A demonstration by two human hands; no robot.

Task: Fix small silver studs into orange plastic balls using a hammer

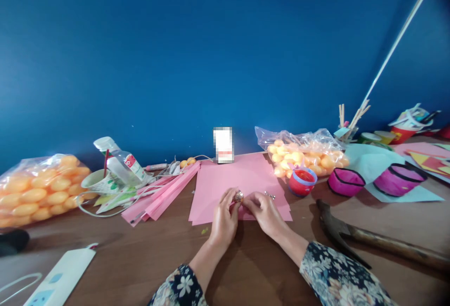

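Note:
Over the near part of a stack of pink paper [225,175], my two hands meet with their fingertips close together. My left hand [225,214] is closed on a small shiny, gold-coloured piece [239,197], too small to name surely. My right hand [263,210] is pinched, its thumb and fingertips at the right side of that piece; whatever lies between them is hidden. Just beyond my right hand, a few small silvery bits [270,195] lie on the paper.
Right: a red pot [302,182], pink fabric rings [346,182], a claw hammer [379,240], a bag of orange balls [302,156]. Left: another ball bag [38,189], a plastic bottle [121,160], pink strips [165,193], a power strip [63,275]. A blue wall [225,53] stands behind.

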